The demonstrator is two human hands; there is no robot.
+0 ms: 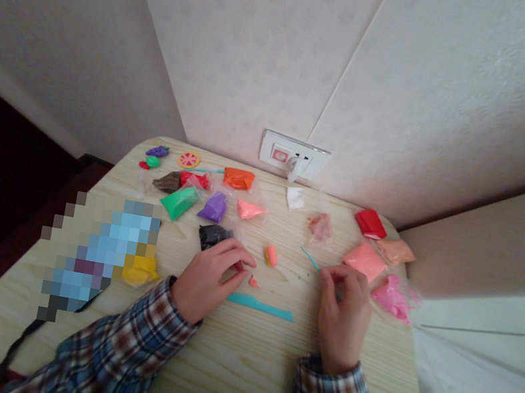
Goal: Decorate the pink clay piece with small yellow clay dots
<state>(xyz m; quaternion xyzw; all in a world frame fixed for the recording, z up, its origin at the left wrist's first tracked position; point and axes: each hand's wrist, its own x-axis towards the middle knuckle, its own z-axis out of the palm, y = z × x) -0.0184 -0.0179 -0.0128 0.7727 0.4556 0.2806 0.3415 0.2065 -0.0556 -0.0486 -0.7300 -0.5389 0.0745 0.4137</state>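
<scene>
My right hand [343, 316] pinches a thin blue modelling-clay tool [311, 258], whose tip points up and left over the table. Above the wood, my left hand [215, 276] is curved, with thumb and fingertips close but apart and nothing visible between them. Just by those fingertips lies a small coral scrap of clay [254, 281]. Between the hands rests a little coral and yellow clay piece [271, 256]. A flat blue plastic strip [263, 306] runs beside my left thumb. Behind that hand, a bag of black clay [213, 237] is partly covered.
Bags of green [179, 202], purple [213, 207] and orange clay [238, 179] lie at the back. Several red and pink bags [365, 261] sit on the right. Finished clay shapes [157, 151] occupy the far left corner. A blurred blue object [99, 256] with a black strap lies left.
</scene>
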